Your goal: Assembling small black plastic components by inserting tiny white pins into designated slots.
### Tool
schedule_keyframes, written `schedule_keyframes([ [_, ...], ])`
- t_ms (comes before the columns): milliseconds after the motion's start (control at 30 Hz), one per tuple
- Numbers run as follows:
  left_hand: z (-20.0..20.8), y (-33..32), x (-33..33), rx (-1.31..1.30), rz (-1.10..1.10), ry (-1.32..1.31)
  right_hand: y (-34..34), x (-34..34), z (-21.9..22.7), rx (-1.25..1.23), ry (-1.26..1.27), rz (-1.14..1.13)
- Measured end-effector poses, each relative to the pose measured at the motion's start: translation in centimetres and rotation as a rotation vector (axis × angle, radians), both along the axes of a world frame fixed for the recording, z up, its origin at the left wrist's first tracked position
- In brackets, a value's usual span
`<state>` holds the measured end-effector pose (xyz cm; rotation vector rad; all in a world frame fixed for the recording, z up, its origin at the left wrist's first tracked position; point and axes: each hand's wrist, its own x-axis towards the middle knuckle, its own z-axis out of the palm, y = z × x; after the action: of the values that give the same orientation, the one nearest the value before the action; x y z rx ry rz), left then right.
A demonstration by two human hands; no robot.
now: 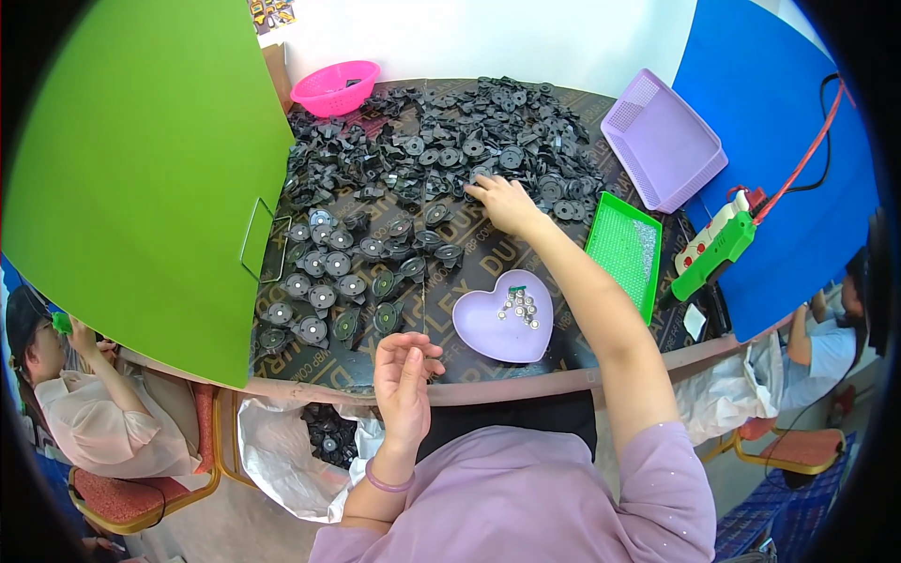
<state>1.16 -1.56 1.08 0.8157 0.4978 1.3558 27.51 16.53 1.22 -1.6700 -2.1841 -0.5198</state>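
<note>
My right hand (504,204) reaches forward to the near edge of a large heap of black plastic parts (474,147) with round discs; its fingers are stretched out, fingertips at the parts. Close to the table's front edge, my left hand (404,380) is raised with loosely bent fingers, thumb apart, and nothing visible in it. Between the hands sits a lilac heart-shaped tray (479,324) with small round metal pieces (521,308) inside. Several black parts with silver centres (322,296) are spread on the table to the left of the tray.
A pink basket (336,89) stands at the back left, a lilac basket (662,150) at the back right. Right of my arm lies a green tray (624,253) near a green glue gun (718,258) and power strip (709,232). Green (141,188) and blue (770,169) panels flank the table.
</note>
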Motion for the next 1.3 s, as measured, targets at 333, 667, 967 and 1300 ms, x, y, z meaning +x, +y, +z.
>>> schedule_keyframes([
  [333,0.2,0.0,0.6,-0.026,-0.101,0.066,-7.0,-3.7,3.8,-0.004,0.687,0.185],
  [667,-1.5,-1.2,2.3,-0.119,-0.263,-0.212,-20.7,-6.6,6.8,-0.243,0.665,0.706],
  [967,-1.6,-0.2,1.7,-0.155,-0.296,-0.229,-20.3,-0.8,3.1,-0.288,0.143,0.232],
  [1300,-1.2,-0.1,1.3,-0.129,-0.275,-0.215,-21.5,-0.5,3.3,-0.298,0.040,0.284],
])
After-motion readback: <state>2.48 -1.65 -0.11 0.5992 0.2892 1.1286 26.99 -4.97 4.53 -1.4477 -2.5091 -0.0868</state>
